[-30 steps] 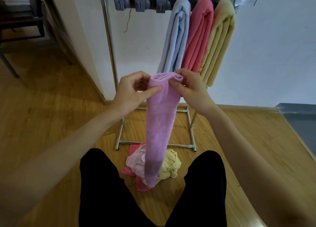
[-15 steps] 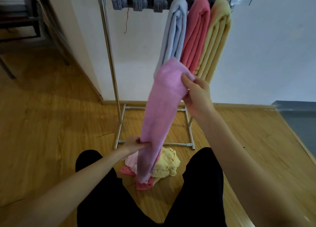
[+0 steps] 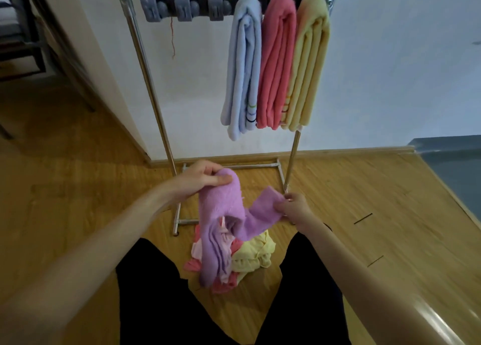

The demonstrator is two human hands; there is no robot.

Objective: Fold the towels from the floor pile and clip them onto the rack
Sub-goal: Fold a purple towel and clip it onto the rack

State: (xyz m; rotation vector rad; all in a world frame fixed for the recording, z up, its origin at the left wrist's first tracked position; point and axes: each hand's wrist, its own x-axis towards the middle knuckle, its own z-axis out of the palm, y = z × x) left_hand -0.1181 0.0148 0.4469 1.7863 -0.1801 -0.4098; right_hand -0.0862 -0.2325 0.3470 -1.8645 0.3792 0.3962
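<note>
A purple towel [image 3: 223, 214] hangs folded between my hands, low over the floor pile [image 3: 250, 259] of yellow, pink and red towels. My left hand [image 3: 203, 179] grips its upper fold; my right hand [image 3: 291, 206] pinches the other end, a little lower and to the right. The metal rack [image 3: 156, 105] stands behind against the wall. On its top bar hang a light blue towel [image 3: 244, 69], a pink towel [image 3: 276, 63] and a yellow towel [image 3: 309, 66], clipped side by side. Three grey clips [image 3: 187, 6] to their left hold nothing.
My black-trousered legs [image 3: 156, 292] flank the pile. The rack's base frame [image 3: 179, 219] lies on the wooden floor just behind the pile. A white wall corner [image 3: 104, 84] is at the left, dark furniture [image 3: 18, 37] far left, a grey floor area [image 3: 455, 173] at the right.
Both hands came down from chest height with the purple towel. My left hand, which slid down its length, now holds the upper fold, and the towel is doubled over.
</note>
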